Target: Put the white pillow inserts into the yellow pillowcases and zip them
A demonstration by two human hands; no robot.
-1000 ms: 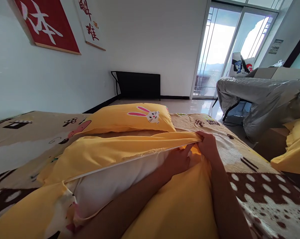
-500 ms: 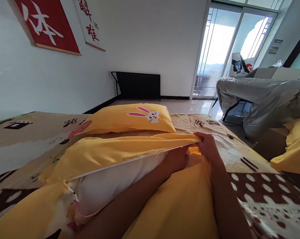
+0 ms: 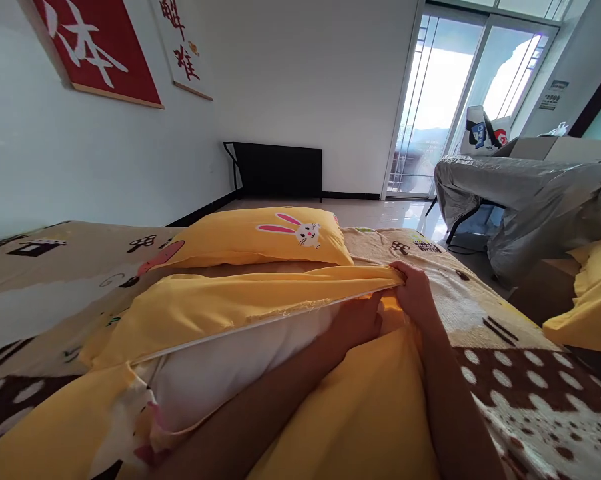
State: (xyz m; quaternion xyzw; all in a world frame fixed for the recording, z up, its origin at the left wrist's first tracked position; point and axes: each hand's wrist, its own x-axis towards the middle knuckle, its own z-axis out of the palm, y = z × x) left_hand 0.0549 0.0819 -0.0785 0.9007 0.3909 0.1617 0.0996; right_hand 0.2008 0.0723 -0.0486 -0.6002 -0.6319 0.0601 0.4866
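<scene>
A yellow pillowcase [image 3: 205, 300] lies before me with its long zipped side spread apart, showing a white pillow [image 3: 215, 367] inside. My left hand [image 3: 358, 323] reaches through this opening to the far right end. Its fingers are curled at the white pillow's corner and partly hidden by cloth. Just to the right, my right hand [image 3: 411, 287] is closed, pinching the pillowcase's edge at the right end of the opening. The front panel of the case drapes over the pillow between my arms.
Beyond it lies another yellow pillow [image 3: 260, 233] with a rabbit print. A patterned blanket [image 3: 520, 300] covers the bed. On the right, yellow cloth [image 3: 590, 300] rests in a cardboard box [image 3: 540, 287], near a plastic-covered table [image 3: 520, 177]. A black panel [image 3: 280, 172] leans at the far wall.
Almost nothing differs. My left hand has shifted very slightly inside the opening, while my right hand keeps its pinch on the pillowcase edge.
</scene>
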